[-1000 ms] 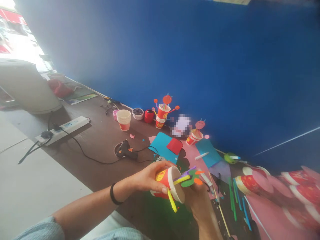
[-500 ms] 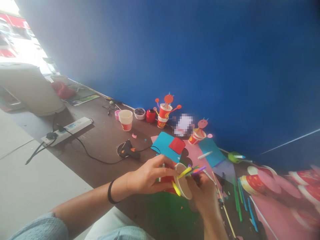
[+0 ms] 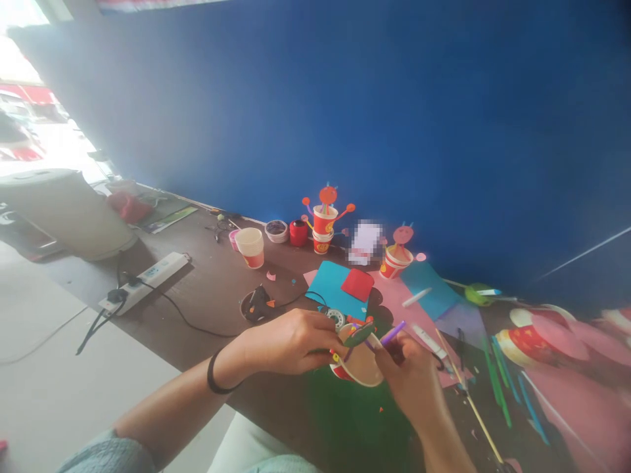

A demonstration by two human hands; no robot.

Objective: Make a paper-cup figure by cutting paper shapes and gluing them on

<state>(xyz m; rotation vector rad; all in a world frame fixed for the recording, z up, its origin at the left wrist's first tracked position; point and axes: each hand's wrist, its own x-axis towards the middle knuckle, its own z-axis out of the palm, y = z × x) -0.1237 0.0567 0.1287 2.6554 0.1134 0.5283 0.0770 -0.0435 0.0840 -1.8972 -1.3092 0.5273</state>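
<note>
Between my hands a red-and-white paper cup [image 3: 367, 369] is tilted with its mouth towards me. My left hand [image 3: 290, 341] is closed at the cup's left side, its fingertips beside a short yellow straw end [image 3: 336, 357]. My right hand [image 3: 411, 371] grips the right rim, thumb at the mouth. A purple straw [image 3: 393, 333] sticks out to the upper right by those fingers. Across the cup's opening lies a green disc-like piece [image 3: 359, 334]. The undersides of the fingers are hidden.
Behind the cup lie blue paper [image 3: 328, 282], a red piece [image 3: 357, 284] and a white tape roll [image 3: 336, 319]. Finished cup figures [image 3: 323, 223] stand near the blue wall. A glue gun [image 3: 257, 303] and power strip [image 3: 148, 281] are left; straws [image 3: 500, 387] lie right.
The cup's mouth has turned towards me, and the green piece now lies across it. The long yellow straw has dropped mostly from view. My right hand has shifted to the right rim.
</note>
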